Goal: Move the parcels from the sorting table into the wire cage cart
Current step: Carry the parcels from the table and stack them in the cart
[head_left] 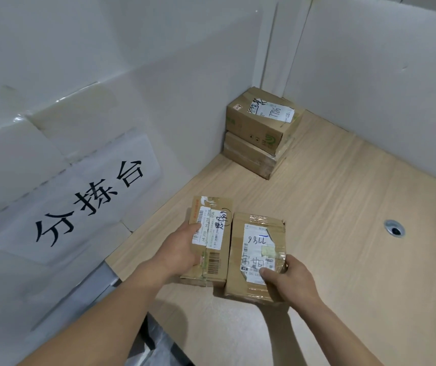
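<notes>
Two small cardboard parcels lie side by side on the wooden sorting table (pixel 343 207). My left hand (pixel 180 249) grips the left parcel (pixel 213 225), thumb on its white label, fingers around its near left edge. The right parcel (pixel 256 241), wrapped in clear tape with a handwritten label, is held at its near right corner by my right hand (pixel 288 281). Two more parcels sit stacked in the far corner, the upper parcel (pixel 261 120) resting on a flatter lower parcel (pixel 251 159). No wire cage cart is in view.
White partition walls (pixel 370 88) close the table at the back and left. A paper sign with black characters (pixel 87 204) is taped to the left wall. A round cable hole (pixel 394 228) sits in the tabletop to the right.
</notes>
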